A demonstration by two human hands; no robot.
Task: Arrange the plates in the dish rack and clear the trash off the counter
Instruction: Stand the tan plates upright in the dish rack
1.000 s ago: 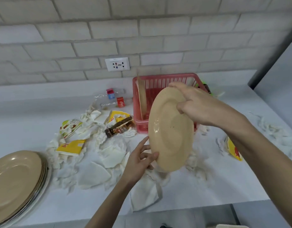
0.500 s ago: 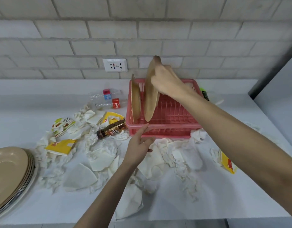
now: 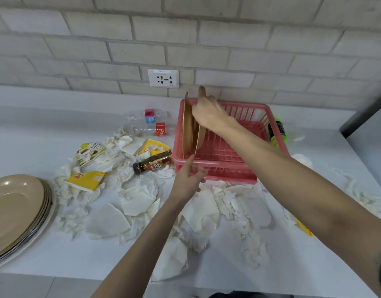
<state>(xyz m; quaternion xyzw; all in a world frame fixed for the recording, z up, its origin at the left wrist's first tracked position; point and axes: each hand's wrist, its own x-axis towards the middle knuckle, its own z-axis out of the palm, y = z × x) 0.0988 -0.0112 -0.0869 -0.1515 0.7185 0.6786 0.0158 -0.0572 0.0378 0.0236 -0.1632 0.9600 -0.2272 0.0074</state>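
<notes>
At twelve o'clock, dish rack [image 3: 217,162]: two plates [image 3: 187,125] in. Your right hand [image 3: 208,115] grips the second plate [image 3: 201,136]; left hand [image 3: 188,179] rests loose-fingered against the rack. Nine-o'clock stack [image 3: 17,203], trash [image 3: 138,198] outstanding.

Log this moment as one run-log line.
right hand: holds second plate on edge in pink dish rack, beside first plate | left hand: touches rack front rim | pending: plate stack, tissues on counter

Red label [image 3: 160,131] on far clear bottle [image 3: 142,130]: "Coca-Cola" script. Blue label [image 3: 149,119] on bottle behind [image 3: 159,114]: "RE", "FRE". Print on brown bottle [image 3: 154,163] and green-white packet [image 3: 89,150] too blurred to read.
</notes>
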